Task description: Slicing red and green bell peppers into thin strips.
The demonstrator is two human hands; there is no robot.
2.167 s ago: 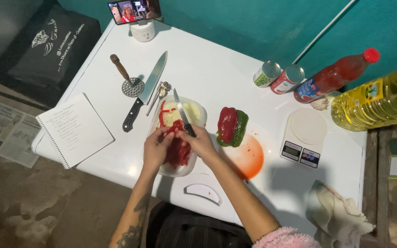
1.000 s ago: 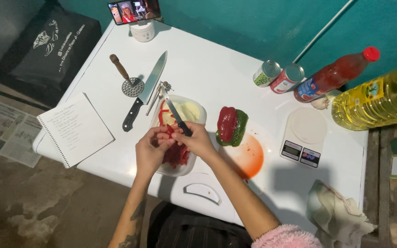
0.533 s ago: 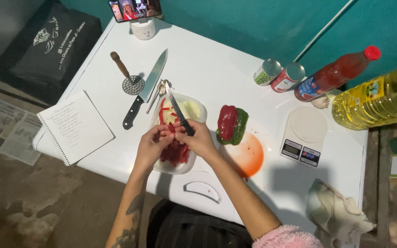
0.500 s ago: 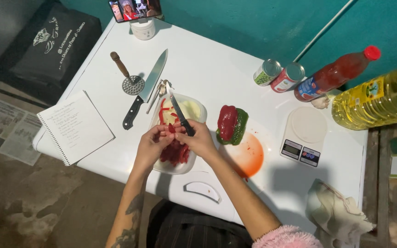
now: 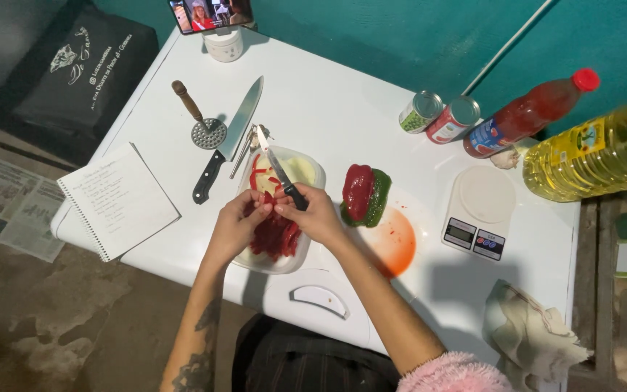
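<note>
I note the right hand [image 5: 318, 215] clenched on a black-handled paring knife [image 5: 279, 171], blade pointing away over the clear plastic tray [image 5: 312, 168], while the left hand [image 5: 235, 226] pinches a red pepper strip [image 5: 265, 200] above the cut strips [image 5: 276, 238] in that tray on the white table [image 5: 328, 109]

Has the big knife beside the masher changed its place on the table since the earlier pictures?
No. The big knife lies beside the masher as before, its tip pointing toward the cup.
</note>
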